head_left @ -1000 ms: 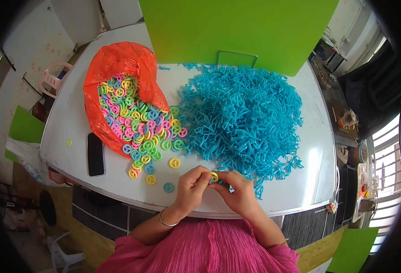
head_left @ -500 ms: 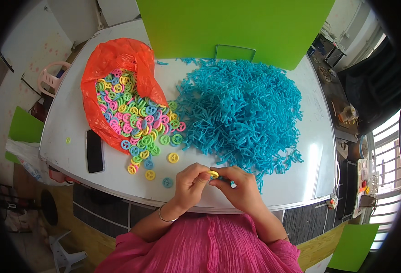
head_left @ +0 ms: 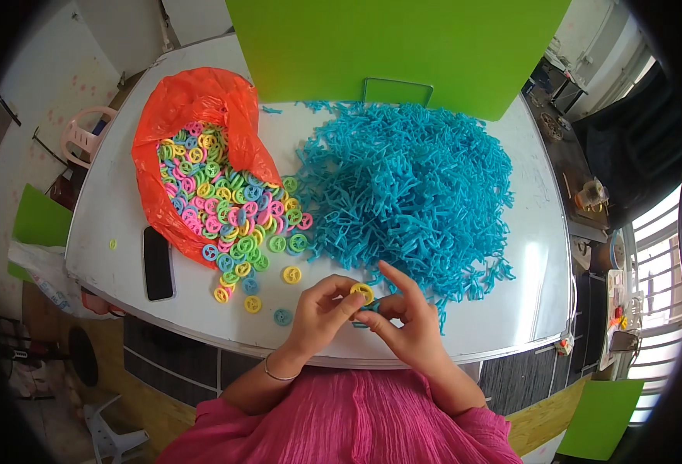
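Observation:
Near the front edge of the table, my left hand (head_left: 319, 311) pinches a small yellow plastic wheel (head_left: 366, 289) between thumb and fingers, its spoked face turned up. Close beside it, my right hand (head_left: 412, 325) has its index finger raised, while thumb and another finger close on a small blue forked plastic piece (head_left: 373, 306) against the wheel. Whether the two parts are joined is hidden by my fingers. A large heap of the same blue pieces (head_left: 418, 185) lies just beyond my hands. Loose yellow wheels and a blue wheel (head_left: 282, 317) lie left of my left hand.
An open red plastic bag (head_left: 149, 170) spills many-coloured wheels (head_left: 233, 209) onto the white table (head_left: 101, 209). Left of them lies a black phone (head_left: 158, 264). A green panel (head_left: 395, 46) stands along the back, with a thin metal frame (head_left: 397, 80) at its foot.
My right index finger has lifted off the wheel and straightened upward. The yellow wheel has tilted so its spoked face shows. Both hands stay in nearly the same place.

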A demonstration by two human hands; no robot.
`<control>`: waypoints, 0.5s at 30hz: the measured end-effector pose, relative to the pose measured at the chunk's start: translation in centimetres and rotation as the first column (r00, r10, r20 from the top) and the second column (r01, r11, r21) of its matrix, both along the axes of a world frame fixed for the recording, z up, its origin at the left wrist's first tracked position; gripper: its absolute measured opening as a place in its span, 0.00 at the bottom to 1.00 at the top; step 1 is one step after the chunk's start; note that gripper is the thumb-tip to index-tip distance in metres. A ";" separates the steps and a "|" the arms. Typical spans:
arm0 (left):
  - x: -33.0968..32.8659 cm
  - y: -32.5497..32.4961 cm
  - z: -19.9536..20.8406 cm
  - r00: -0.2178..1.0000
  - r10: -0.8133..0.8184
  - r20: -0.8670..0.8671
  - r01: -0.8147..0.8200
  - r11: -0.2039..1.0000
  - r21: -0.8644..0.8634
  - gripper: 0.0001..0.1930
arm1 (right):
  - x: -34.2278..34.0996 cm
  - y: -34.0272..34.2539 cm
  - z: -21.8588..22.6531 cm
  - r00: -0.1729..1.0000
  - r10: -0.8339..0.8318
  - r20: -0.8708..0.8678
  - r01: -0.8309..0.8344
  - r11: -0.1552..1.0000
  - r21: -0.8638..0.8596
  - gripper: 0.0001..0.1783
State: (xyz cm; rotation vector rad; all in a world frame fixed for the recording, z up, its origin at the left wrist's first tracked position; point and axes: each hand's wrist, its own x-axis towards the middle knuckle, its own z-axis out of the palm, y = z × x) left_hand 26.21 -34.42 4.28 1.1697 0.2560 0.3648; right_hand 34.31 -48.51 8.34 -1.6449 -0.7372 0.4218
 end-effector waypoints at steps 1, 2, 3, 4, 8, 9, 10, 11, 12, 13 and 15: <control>0.1 0.1 0.1 0.997 -0.030 -0.072 0.022 0.993 -0.117 0.09 | 0.1 -0.2 0.0 0.998 0.057 0.002 -0.057 0.998 -0.004 0.38; 0.2 0.3 0.2 0.997 -0.030 -0.074 0.021 0.993 -0.118 0.09 | 0.5 -0.6 -0.3 0.998 0.058 0.000 -0.058 0.998 -0.005 0.38; 0.1 0.6 0.3 0.990 -0.057 -0.128 0.018 0.957 -0.290 0.08 | 1.1 -1.3 -0.7 0.965 0.078 0.249 -0.080 0.997 -0.004 0.36; 0.0 0.8 0.4 0.980 -0.097 -0.175 0.008 0.892 -0.452 0.08 | 1.7 -2.0 -0.9 0.871 0.089 0.483 -0.097 0.995 -0.008 0.34; -1.2 -0.1 0.0 0.922 -0.321 -0.216 0.195 0.868 -0.456 0.08 | 2.7 -2.4 2.3 0.146 0.320 0.936 -0.262 0.925 -0.275 0.21; -1.5 -0.7 0.1 0.923 -0.316 -0.220 0.188 0.869 -0.458 0.08 | 2.7 -2.4 1.9 0.149 0.321 0.935 -0.269 0.923 -0.275 0.21; -1.6 -1.2 0.1 0.909 -0.343 -0.238 0.215 0.874 -0.437 0.09 | 3.0 -2.5 1.4 0.194 0.308 0.931 -0.338 0.912 -0.232 0.20; -1.7 -1.4 0.4 0.894 -0.367 -0.258 0.241 0.877 -0.415 0.10 | 3.1 -2.5 0.9 0.239 0.298 0.924 -0.405 0.895 -0.184 0.18; -2.4 -0.6 1.1 0.883 -0.297 -0.363 0.249 0.953 -0.174 0.10 | 3.0 -2.2 0.2 0.412 0.270 0.870 -0.433 0.898 -0.074 0.11; -2.5 0.3 0.8 0.885 -0.291 -0.364 0.243 0.955 -0.171 0.10 | 2.6 -2.3 -0.3 0.410 0.270 0.871 -0.439 0.896 -0.071 0.11; -2.4 2.6 -0.3 0.882 0.472 0.018 -0.193 0.324 0.926 0.12 | 1.6 -2.5 -1.2 0.953 0.280 0.112 -0.280 0.960 -0.019 0.09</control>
